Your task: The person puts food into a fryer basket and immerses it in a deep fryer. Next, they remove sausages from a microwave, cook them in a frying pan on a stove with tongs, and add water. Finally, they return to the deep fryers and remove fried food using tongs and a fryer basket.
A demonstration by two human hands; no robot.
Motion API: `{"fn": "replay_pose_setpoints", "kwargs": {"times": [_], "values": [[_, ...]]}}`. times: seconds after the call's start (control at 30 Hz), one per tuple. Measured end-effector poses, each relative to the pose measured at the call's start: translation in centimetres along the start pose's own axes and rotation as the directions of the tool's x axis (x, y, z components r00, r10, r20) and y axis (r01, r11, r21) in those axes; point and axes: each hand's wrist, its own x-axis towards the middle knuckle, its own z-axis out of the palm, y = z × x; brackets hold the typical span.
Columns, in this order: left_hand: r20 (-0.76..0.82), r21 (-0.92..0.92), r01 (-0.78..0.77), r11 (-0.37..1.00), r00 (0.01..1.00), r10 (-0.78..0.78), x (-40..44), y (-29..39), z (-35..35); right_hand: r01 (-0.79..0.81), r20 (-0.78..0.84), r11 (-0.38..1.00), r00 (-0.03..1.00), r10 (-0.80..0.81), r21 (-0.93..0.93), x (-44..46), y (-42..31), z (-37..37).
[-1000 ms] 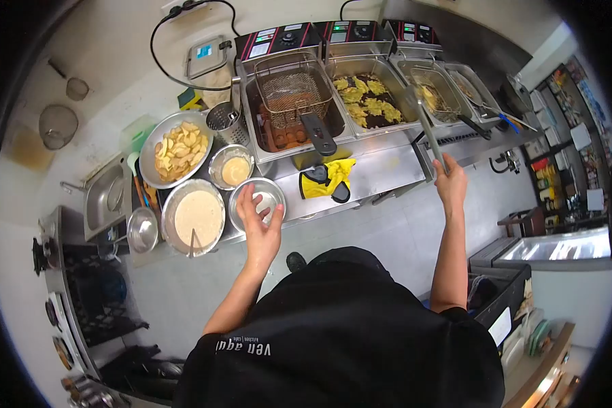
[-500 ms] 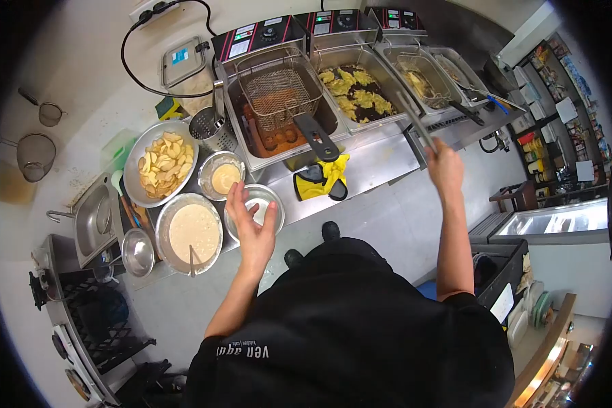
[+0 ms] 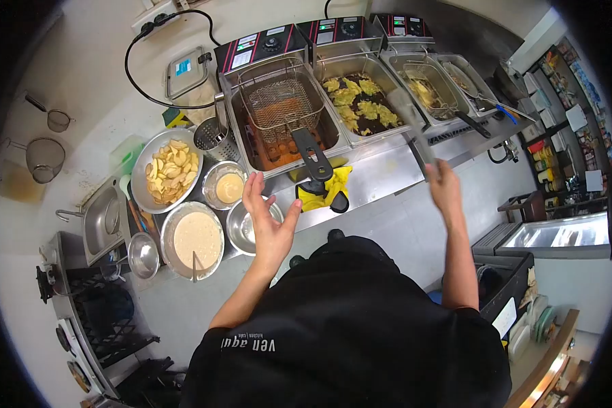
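My left hand (image 3: 272, 224) is in the air with its fingers spread, holding nothing. Beneath it is a steel bowl (image 3: 238, 230), partly hidden by the hand. My right hand (image 3: 444, 187) is closed round the handle of a long metal utensil (image 3: 422, 144); its head is blurred, so its exact kind is unclear. The utensil points toward the right edge of the middle fryer (image 3: 350, 138), where yellow battered pieces (image 3: 370, 112) float in dark oil. In the left fryer, a wire basket (image 3: 279, 95) with a black handle (image 3: 311, 154) sits above reddish-brown oil.
A bowl of potato wedges (image 3: 172, 170), a bowl of pale batter (image 3: 197, 238) and a smaller batter bowl (image 3: 228, 187) stand left. Yellow-black gloves or cloth (image 3: 330, 192) lie at the counter's front edge. Another basket (image 3: 425, 88) sits in the right fryer; tongs (image 3: 506, 111) lie beyond.
My left hand has shifted right, away from the small batter bowl. The utensil in my right hand has swung slightly and blurred. The camera view has tilted a little; the yellow pieces have drifted apart.
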Motion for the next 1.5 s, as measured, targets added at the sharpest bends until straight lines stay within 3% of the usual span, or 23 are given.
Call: {"fn": "replay_pose_setpoints", "kwargs": {"times": [0.1,0.2,0.3,0.4,0.47,0.53,0.6,0.63,0.67,0.7,0.73,0.77,0.8,0.9,1.03,1.1,1.2,1.27,1.3,1.33,1.37,1.43,1.5], "values": [[-0.003,0.034,-0.001,0.999,1.0,0.001,0.3,-0.3,0.6,-0.08,-0.084,0.963,0.995,0.061,-0.256,3.2,3.1,-5.5],[0.029,-0.074,0.095,0.993,0.995,-0.093,0.8,-0.3,2.4,-0.151,-0.16,0.844,0.984,0.078,-0.514,8.8,7.6,-8.7],[0.157,-0.245,0.229,0.942,0.968,-0.194,2.0,-0.4,5.5,-0.16,-0.141,0.783,0.986,0.093,-0.602,15.4,12.1,-8.6],[0.312,-0.528,0.474,0.704,0.88,-0.358,3.5,1.1,7.3,-0.044,-0.034,0.79,0.999,0.03,-0.612,20.1,20.2,-8.0],[0.285,-0.53,0.472,0.705,0.882,-0.376,3.5,1.7,7.9,0.061,0.206,0.815,0.976,0.073,-0.576,23.3,25.6,-6.9],[0.285,-0.478,0.483,0.734,0.875,-0.39,3.2,0.7,7.9,-0.077,0.234,0.768,0.929,0.287,-0.636,22.3,21.2,-7.5],[0.283,-0.46,0.411,0.787,0.908,-0.309,2.8,-0.3,7.7,-0.018,0.135,0.811,0.984,0.119,-0.584,20.7,19.0,-7.9],[0.27,-0.495,0.414,0.764,0.909,-0.318,2.7,1.1,7.5,-0.108,0.034,0.714,0.983,0.181,-0.692,20.5,17.1,-8.2],[0.22,-0.212,0.442,0.872,0.891,-0.398,2.1,-0.8,7.7,0.035,0.104,0.727,0.993,0.051,-0.686,20.7,15.4,-9.4],[0.168,-0.241,0.356,0.903,0.932,-0.322,1.5,-3.5,9.1,0.224,0.087,0.77,0.973,-0.215,-0.597,23.8,23.2,-8.8],[0.16,-0.277,0.381,0.882,0.923,-0.349,1.8,-0.2,7.8,-0.043,0.246,0.993,0.967,0.068,-0.106,21.4,13.3,-10.0],[0.068,-0.306,0.212,0.928,0.977,-0.2,1.0,-2.0,8.3,-0.209,0.278,0.954,0.949,0.146,0.213,22.6,12.4,-8.5],[0.013,-0.286,0.187,0.94,0.981,-0.191,0.4,-1.8,8.1,0.061,0.304,0.932,0.936,-0.178,0.358,24.6,12.8,-6.8],[-0.199,-0.23,0.163,0.959,0.957,-0.211,-2.3,0.2,4.5,0.007,0.453,1.0,0.891,0.003,-0.02,15.9,-10.9,-10.0],[-0.542,-0.186,0.109,0.976,0.818,-0.194,-7.6,1.3,-2.3,0.094,0.586,0.962,0.776,-0.232,0.256,13.6,-17.6,-6.7],[-0.715,-0.123,0.076,0.989,0.684,-0.142,-10.5,1.5,-6.3,-0.039,0.679,0.936,0.699,-0.224,0.349,11.0,-21.7,-4.7],[-0.814,-0.145,0.105,0.984,0.552,-0.179,-16.1,3.0,-12.1,0.075,0.613,0.851,0.661,-0.433,0.521,3.2,-29.0,-2.5],[-0.907,0.047,0.111,0.993,0.421,-0.004,-20.4,2.5,-16.0,0.068,0.708,0.832,0.49,-0.509,0.551,0.4,-33.3,1.9],[-0.911,0.063,0.11,0.992,0.412,0.012,-22.7,2.5,-18.0,-0.133,0.673,0.678,0.354,-0.649,0.723,-0.9,-34.3,5.3],[-0.931,0.076,0.152,0.985,0.364,0.016,-25.0,2.6,-20.0,-0.19,0.561,0.56,0.544,-0.623,0.806,-6.1,-37.1,7.5],[-0.947,0.089,0.192,0.977,0.319,0.023,-27.4,2.6,-22.4,-0.232,0.623,0.613,0.545,-0.561,0.756,-10.6,-40.7,5.8],[-0.958,0.119,0.218,0.969,0.282,0.054,-32.2,1.8,-27.3,-0.149,0.603,0.596,0.376,-0.704,0.789,-12.7,-44.1,10.3],[-0.986,0.126,0.314,0.941,0.148,0.082,-36.6,1.3,-32.2,-0.203,0.589,0.555,0.349,-0.729,0.807,-18.9,-49.3,10.4]]}}
